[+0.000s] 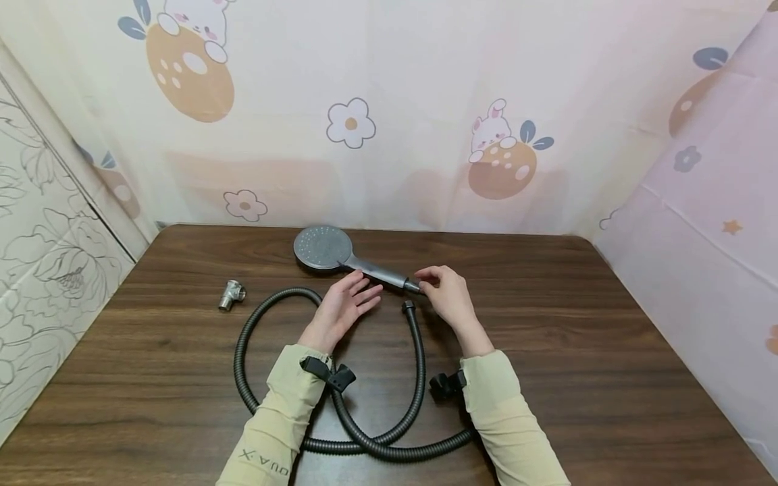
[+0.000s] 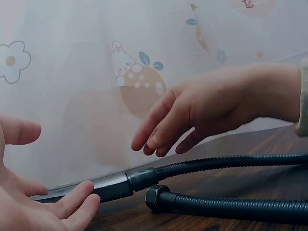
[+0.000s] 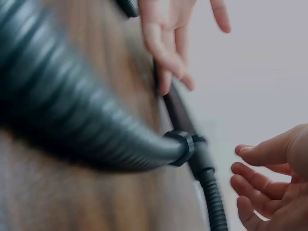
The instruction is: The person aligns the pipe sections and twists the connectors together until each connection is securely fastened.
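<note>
A dark grey shower head [image 1: 323, 248] lies face up at the back of the table, its handle [image 1: 379, 273] slanting toward the right. One end of the black ribbed shower hose [image 2: 211, 164] is joined to the handle by a smooth collar [image 2: 144, 178]. The hose's other end, with a hex nut [image 2: 156, 198], lies just in front of that joint. My left hand [image 1: 340, 307] is palm up with spread fingers right by the handle. Close over the joint hovers my right hand [image 1: 446, 297], fingers loosely bent with nothing between them, apart from the collar in the right wrist view.
The hose [image 1: 243, 351] loops across the middle of the wooden table [image 1: 608, 378], passing under both forearms. A small chrome tee fitting [image 1: 232, 295] stands to its left. Behind the table hangs a patterned curtain [image 1: 413, 182].
</note>
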`<action>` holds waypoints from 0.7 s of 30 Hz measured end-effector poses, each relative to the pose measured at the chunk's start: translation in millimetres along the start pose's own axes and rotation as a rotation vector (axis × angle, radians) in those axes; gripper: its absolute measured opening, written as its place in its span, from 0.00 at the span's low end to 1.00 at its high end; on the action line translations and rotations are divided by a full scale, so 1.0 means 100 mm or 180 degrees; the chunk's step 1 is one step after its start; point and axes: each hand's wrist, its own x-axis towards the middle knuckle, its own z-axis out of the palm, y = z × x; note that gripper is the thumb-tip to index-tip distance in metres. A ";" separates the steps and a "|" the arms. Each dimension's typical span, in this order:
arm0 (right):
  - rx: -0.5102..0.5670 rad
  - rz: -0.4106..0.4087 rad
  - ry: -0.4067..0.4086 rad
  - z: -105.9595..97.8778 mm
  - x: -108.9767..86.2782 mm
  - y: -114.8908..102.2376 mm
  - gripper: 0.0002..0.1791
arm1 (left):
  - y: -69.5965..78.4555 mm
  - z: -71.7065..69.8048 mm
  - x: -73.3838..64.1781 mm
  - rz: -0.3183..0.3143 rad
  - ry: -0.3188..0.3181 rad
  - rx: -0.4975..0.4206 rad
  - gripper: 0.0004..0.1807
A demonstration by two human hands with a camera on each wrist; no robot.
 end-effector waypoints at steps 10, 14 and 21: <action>-0.0318 0.0124 -0.0309 -0.04 -0.08 -0.18 0.10 | 0.00 0.01 -0.01 -0.0001 0.0000 -0.0071 0.33; -0.0569 0.0126 -0.0457 -0.02 -0.09 -0.22 0.10 | 0.00 0.01 -0.02 0.0015 -0.0004 -0.0077 0.34; -0.0828 0.0019 -0.0653 0.04 -0.09 -0.22 0.13 | 0.00 0.01 -0.02 -0.0016 -0.0008 -0.0140 0.33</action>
